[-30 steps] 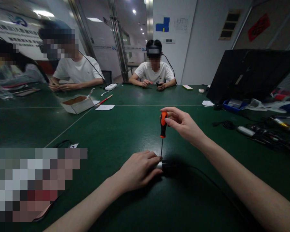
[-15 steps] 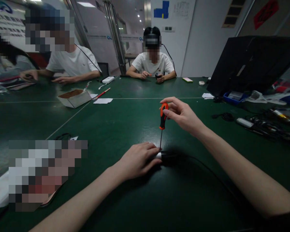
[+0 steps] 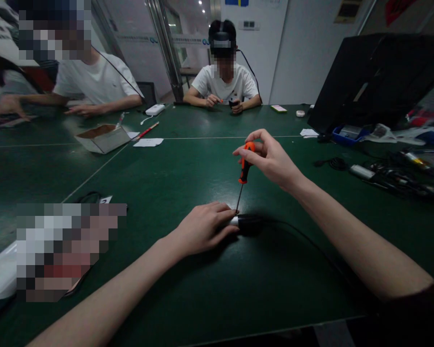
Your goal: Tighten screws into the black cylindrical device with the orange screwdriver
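Note:
My right hand (image 3: 269, 156) has its fingers closed round the orange and black handle of a screwdriver (image 3: 244, 166). The shaft slants down, and its tip meets the near end of my left hand's fingertips, at a silver and black cylindrical device (image 3: 249, 223). My left hand (image 3: 206, 229) is wrapped over the silver part of this device and presses it against the green table (image 3: 159, 299). Most of the silver part is hidden under my fingers. A black cable (image 3: 300, 233) runs from the device's black end off to the right.
A white open box (image 3: 103, 140), a red pencil (image 3: 150, 129) and paper (image 3: 148, 142) lie at the back left. Two people sit across the table and at the left. A black monitor (image 3: 379, 86), a blue tray (image 3: 350, 135) and tangled cables (image 3: 401, 173) stand at the right.
The view has tilted down a little, so the scene sits higher. My right fingers have shifted round the screwdriver's handle, which leans slightly more to the right at the top.

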The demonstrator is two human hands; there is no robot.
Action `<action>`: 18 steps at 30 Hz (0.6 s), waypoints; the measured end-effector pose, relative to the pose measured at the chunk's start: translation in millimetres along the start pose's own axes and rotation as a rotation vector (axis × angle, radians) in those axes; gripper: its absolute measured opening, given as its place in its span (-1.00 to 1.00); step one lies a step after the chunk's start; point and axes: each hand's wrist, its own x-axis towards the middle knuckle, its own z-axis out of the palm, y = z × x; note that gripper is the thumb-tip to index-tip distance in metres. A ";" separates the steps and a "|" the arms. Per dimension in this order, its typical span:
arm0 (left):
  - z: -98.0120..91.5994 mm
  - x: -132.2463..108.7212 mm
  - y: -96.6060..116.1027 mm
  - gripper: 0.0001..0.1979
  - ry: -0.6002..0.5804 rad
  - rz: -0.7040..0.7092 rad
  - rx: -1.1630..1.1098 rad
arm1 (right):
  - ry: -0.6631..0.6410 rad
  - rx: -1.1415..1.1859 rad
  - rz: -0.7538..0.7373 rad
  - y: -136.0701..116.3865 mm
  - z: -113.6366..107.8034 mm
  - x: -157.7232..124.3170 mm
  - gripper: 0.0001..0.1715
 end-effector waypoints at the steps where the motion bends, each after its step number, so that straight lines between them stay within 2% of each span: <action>1: 0.3 -0.1 0.1 -0.69 -0.002 0.001 -0.003 | -0.014 -0.023 -0.020 -0.6 -0.4 0.0 -0.67; 5: 1.2 -0.5 0.1 -0.67 0.009 0.004 -0.002 | -0.052 -0.170 -0.117 -2.9 -2.7 0.3 -0.80; 10: 0.1 -0.5 0.5 -0.69 0.004 0.000 -0.002 | -0.057 -0.098 -0.075 -1.7 -1.6 -0.1 -0.76; 15: -0.9 -0.5 1.2 -0.71 0.004 -0.005 0.002 | 0.044 -0.005 -0.021 0.5 1.2 -0.5 -0.55; 18: -0.5 -0.6 0.8 -0.71 0.004 0.000 -0.004 | 0.030 -0.011 -0.028 1.1 0.3 -0.3 -0.60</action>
